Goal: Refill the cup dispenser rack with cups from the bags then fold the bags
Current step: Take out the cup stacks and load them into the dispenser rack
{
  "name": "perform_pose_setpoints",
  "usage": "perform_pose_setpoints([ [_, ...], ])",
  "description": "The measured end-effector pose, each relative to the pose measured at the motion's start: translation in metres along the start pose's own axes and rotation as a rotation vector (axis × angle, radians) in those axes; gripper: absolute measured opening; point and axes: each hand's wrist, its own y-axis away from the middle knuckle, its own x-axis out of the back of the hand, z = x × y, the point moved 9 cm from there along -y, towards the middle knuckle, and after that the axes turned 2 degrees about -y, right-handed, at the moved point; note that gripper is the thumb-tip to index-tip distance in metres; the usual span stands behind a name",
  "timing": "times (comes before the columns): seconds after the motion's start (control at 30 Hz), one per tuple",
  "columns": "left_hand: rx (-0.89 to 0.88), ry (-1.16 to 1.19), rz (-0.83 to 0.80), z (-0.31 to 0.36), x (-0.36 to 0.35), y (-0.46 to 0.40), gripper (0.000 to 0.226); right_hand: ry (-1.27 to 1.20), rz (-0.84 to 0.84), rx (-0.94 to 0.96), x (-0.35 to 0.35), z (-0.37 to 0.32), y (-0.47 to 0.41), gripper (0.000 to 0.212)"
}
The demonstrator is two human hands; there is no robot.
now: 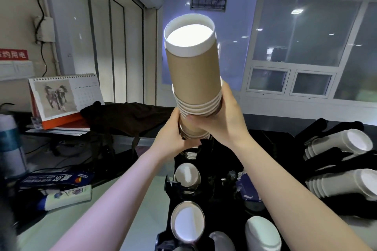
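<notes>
Both hands clamped on one stack of brown paper cups point(193, 75), raised above the black dispenser rack point(173, 171) with the base end up and toward the camera. Left hand point(173, 134) wrapped round the lower part of the stack, just above the rack's top slot point(190, 154); right hand point(222, 116) curled round it a little higher, where the white rims bunch together, the two hands touching or nearly so. Seemingly mid-feed: the rim end of the stack aimed down at the top slot, where a few white rims already show. Worth keeping the stack straight in line with the slot, not bent at the point where the upper cups sit loosely over the lower ones; a kink there could split the stack and spill cups. Better to steer with the lower grip and press gently with the upper, sliding down without force so the nested cups do not jam tight. Lower slots of the rack point(187, 175) point(187, 222) already showing cups. More stacks of white cups point(344, 144) point(350, 187) lying in a second black holder on the right, well apart. No bags plainly visible, so folding looks like a later step. Desk calendar point(61, 96) and white tube point(67, 195) off to the left, clear of the work.
</notes>
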Motion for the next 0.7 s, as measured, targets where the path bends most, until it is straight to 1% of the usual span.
perform_pose_setpoints([
  [0.07, -0.040, 0.031, -0.005, 0.009, 0.009, 0.011, 0.106, -0.007, 0.016, 0.026, 0.006, -0.010, 0.009, 0.093],
  [0.13, -0.015, 0.095, 0.020, 0.013, 0.020, 0.026, 0.117, -0.015, 0.047, 0.067, 0.011, -0.024, 0.016, 0.088],
  [0.17, -0.005, 0.125, 0.050, 0.017, 0.027, 0.034, 0.118, -0.020, 0.062, 0.084, 0.014, -0.031, 0.018, 0.086],
  [0.27, -0.032, 0.239, 0.136, 0.042, 0.046, 0.052, 0.109, -0.052, 0.090, 0.106, 0.017, -0.047, 0.025, 0.084],
  [0.33, -0.117, 0.353, 0.157, 0.064, 0.059, 0.059, 0.102, -0.057, 0.079, 0.103, 0.015, -0.053, 0.033, 0.083],
  [0.4, -0.227, 0.414, 0.132, 0.088, 0.066, 0.065, 0.104, -0.062, 0.009, 0.092, 0.005, -0.054, 0.045, 0.083],
  [0.47, -0.305, 0.419, 0.101, 0.104, 0.069, 0.072, 0.103, -0.015, -0.113, 0.043, -0.010, -0.046, 0.058, 0.082],
  [0.57, -0.280, 0.400, 0.098, 0.102, 0.068, 0.080, 0.081, 0.037, -0.244, -0.067, -0.026, -0.028, 0.075, 0.087],
  [0.63, -0.240, 0.378, 0.098, 0.091, 0.064, 0.086, 0.081, 0.049, -0.331, -0.110, -0.031, -0.019, 0.084, 0.086],
  [0.7, -0.212, 0.366, 0.084, 0.080, 0.058, 0.092, 0.084, 0.030, -0.396, -0.105, -0.030, -0.020, 0.091, 0.080],
])
